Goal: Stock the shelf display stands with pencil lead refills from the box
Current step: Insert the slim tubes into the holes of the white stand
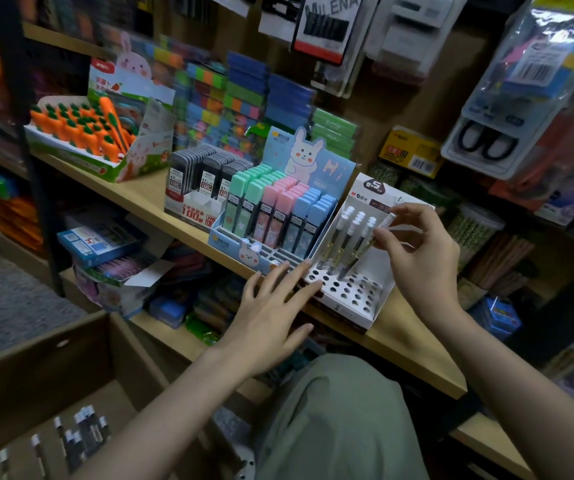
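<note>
- Cardboard box point(71, 368) sits low at the left, below the shelf point(147, 199), with a few dark lead refill tubes point(83, 433) lying loose in its bottom – the stock left to move.
- Carrot-shaped items fill a stand point(81, 133) at the left of the shelf; next come a stand of black lead cases point(206, 178) and a rabbit-printed stand of pastel cases point(278, 216).
- Left hand point(271, 313) is spread flat, fingers straight, its fingertips resting at the front left corner of the white holed stand point(347, 289); it holds nothing and looks to be steadying the stand.
- White holed stand carries three rows of capped tubes point(351, 233) at its back left; most of its holes are empty.
- Right hand point(413, 244) pinches one white-capped tube point(387, 221) between thumb and fingertips, just right of the seated rows and above the holes.
- To do this step well, I judge: keep the stand braced, tilt the tube to match its neighbours, aim its lower end at the next free hole in the back row, and let go only once it seats – filling back to front keeps later tubes from knocking the seated ones.
</note>
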